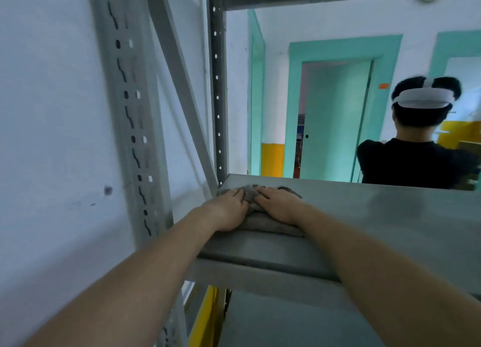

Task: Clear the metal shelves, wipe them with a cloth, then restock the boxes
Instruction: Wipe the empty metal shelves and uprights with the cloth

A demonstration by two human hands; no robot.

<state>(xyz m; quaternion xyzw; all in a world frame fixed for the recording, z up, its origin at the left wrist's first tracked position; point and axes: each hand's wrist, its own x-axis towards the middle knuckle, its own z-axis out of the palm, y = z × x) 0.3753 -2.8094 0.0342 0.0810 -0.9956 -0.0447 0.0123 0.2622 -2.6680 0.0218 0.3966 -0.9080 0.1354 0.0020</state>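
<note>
1. Lying bunched on the grey metal shelf (364, 216), near its far left corner, the grey cloth (270, 227) sits under both hands.
2. The left hand (229, 208) presses flat on the cloth's left part, its fingers (238, 191) straight and close together, curled round nothing.
3. The right hand (278, 204) presses flat just beside it, its fingers (263, 190) likewise stretched out on the cloth; the two hands nearly meet.
4. A perforated grey upright (130, 128) stands left of the shelf, against a white wall.
5. Beyond the shelf, a person (416, 162) in a black shirt and white head strap faces away, near a teal door (335, 117).
</note>
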